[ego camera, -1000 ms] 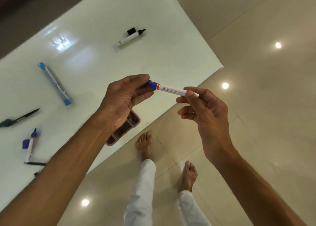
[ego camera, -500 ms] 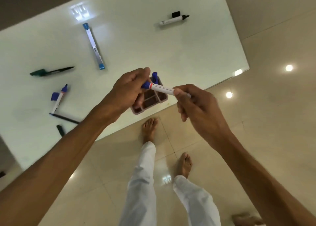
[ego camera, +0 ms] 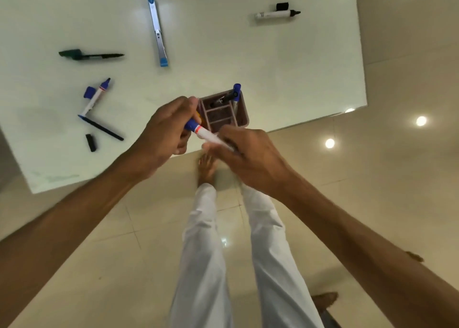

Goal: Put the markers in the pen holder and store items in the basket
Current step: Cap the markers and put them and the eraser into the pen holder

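Note:
I hold a white marker with a blue cap point(ego camera: 207, 133) in both hands, just in front of the brown pen holder point(ego camera: 242, 122). My left hand point(ego camera: 165, 133) grips the blue cap end. My right hand point(ego camera: 250, 153) grips the white barrel. The pen holder stands at the table's near edge, with a blue-capped marker point(ego camera: 236, 92) and a black pen inside. On the table lie an uncapped black marker point(ego camera: 275, 14) with its cap beside it, an uncapped blue marker point(ego camera: 95, 99) beside its cap, a green pen point(ego camera: 87, 54), a dark blue pen point(ego camera: 101, 128) and a blue-ended silver tool point(ego camera: 157, 30).
The white glass table point(ego camera: 223, 54) ends just beyond the pen holder. A small black cap point(ego camera: 91, 142) lies near the left edge. Below are shiny floor tiles point(ego camera: 372, 178), my white trouser legs and bare feet. No basket is in view.
The view has swung so more of the table shows. Both hands with the marker have come down closer to the pen holder, and the marker now tilts down to the right.

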{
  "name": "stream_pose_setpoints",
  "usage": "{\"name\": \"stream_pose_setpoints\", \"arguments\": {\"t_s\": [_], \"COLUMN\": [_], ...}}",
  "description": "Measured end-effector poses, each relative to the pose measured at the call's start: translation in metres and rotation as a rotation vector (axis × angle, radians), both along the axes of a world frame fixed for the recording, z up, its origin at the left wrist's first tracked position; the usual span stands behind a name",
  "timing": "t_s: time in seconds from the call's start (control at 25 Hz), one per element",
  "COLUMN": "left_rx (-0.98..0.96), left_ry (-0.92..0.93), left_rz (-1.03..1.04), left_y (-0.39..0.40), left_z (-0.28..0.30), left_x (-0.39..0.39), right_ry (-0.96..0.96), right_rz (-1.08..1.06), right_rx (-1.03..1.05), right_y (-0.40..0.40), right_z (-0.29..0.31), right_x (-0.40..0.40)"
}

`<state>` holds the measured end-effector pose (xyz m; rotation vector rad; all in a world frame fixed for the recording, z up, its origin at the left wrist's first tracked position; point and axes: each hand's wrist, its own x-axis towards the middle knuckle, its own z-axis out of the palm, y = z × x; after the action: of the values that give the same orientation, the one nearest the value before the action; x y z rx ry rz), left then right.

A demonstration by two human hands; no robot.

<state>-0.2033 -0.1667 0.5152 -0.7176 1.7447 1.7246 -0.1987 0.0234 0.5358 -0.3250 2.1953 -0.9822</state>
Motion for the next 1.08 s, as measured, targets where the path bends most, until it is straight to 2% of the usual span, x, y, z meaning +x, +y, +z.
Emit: {"name": "stream_pose_setpoints", "arguments": {"t_s": [0.08,0.12,0.24,0.36,0.44,0.72,0.88,1.08], "left_rx": [0.064,0.101,0.064,-0.063,-0.118,-0.12,-0.105,-0.074], "left_ry": [0.018,0.019,0.015,-0.061,-0.083,-0.103,-0.1,-0.137], "left_rz": [0.046,0.118,0.438,0.697,0.729,0.728,0.706,0.732], "left_y": [0.009,0.011,0.003,-0.021,-0.032,-0.037,-0.046,-0.072], "left_z": [0.002,0.003,-0.004,-0.015,-0.02,-0.026,-0.025,-0.034], "left_x": [-0.004,-0.007,-0.021,-0.018,-0.007,0.029,0.038,0.053], "right_ry": [0.014,0.038,0.083,-0.091,-0.124,0.011,0.169,0.26], "right_rz": [0.099,0.056,-0.297,-0.56,-0.514,-0.216,-0.254,-0.273], "right_rx": [0.057,0.072,0.132,0.101,0.12,0.285,0.327,0.205], "right_y": [0.006,0.012,0.036,0.05,0.047,0.025,0.027,0.013], "right_z": [-0.003,-0.008,-0.029,-0.051,-0.071,-0.1,-0.087,-0.077], "right_x": [-0.013,-0.022,-0.051,-0.07,-0.072,-0.07,-0.079,-0.088]}}
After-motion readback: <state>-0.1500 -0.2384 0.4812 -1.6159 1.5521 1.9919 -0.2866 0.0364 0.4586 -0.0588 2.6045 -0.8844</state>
